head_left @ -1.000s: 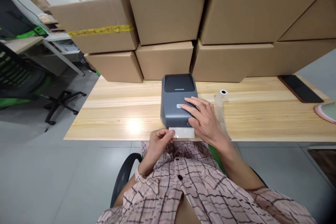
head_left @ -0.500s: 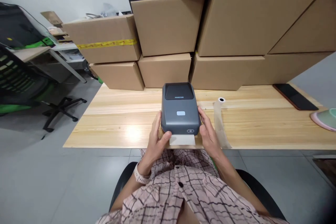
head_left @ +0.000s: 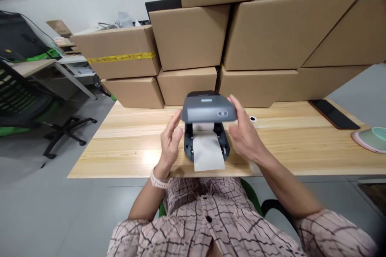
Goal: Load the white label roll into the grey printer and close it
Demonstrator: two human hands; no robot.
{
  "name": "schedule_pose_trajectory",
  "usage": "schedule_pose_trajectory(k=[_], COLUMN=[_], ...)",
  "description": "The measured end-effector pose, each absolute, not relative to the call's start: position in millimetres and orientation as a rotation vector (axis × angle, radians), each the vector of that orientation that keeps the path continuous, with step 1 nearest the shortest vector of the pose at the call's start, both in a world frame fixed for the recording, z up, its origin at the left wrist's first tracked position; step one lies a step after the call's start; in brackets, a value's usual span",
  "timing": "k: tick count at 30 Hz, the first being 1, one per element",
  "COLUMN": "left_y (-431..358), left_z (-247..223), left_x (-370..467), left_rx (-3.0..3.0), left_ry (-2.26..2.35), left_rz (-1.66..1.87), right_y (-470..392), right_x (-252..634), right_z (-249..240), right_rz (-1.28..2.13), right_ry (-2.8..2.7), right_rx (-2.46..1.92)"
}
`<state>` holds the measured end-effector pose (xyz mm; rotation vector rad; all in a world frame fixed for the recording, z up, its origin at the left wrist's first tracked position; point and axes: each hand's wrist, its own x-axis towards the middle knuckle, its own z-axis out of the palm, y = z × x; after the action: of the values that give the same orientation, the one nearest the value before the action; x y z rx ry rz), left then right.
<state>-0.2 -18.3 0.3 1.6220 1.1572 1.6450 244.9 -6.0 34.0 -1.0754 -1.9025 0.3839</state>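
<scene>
A dark grey label printer stands near the table's front edge, its lid tilted up at the front. Beneath it the black printer base shows, with a white paper strip running out toward me. My right hand is closed on the lid's right edge, thumb and part of the fingers blurred. At the left side, my left hand is open with its fingers stretched, the tips near or touching the lid's left corner. Right of the printer lies a small white roll; its pale strip is mostly hidden behind my right hand.
Stacked cardboard boxes wall off the back of the wooden table. A dark phone and a green and pink dish-like object lie at the right. An office chair stands left on the floor.
The printer's lid has gone from closed to raised, baring the base and more of the paper strip. My right hand has risen with the lid; my left hand has shifted slightly left.
</scene>
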Motion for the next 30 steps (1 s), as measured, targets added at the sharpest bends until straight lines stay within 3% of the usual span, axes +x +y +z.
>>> schedule_pose_trajectory(k=[3,11,18,24,30], left_y=[18,32,29,31,32], left_z=[7,-13,0,4,5], left_x=[-5,-13,-5,-4,-6], left_rx=[1.473,1.604,1.646,1.701,1.752], left_ry=[1.159,1.462,1.615,1.620,1.557], left_rz=[1.633,1.019,0.792,0.750,0.757], right_y=[46,172,109,81,110], right_x=[232,219,220,213,192], right_z=[61,89,95,52,46], right_rz=[0.328,0.310,-0.016,0.534,0.591], right_ry=[-1.827,-1.723,-1.921,-2.758,-2.978], right_rx=[-0.987,-1.021,-0.970,-1.038,-1.122])
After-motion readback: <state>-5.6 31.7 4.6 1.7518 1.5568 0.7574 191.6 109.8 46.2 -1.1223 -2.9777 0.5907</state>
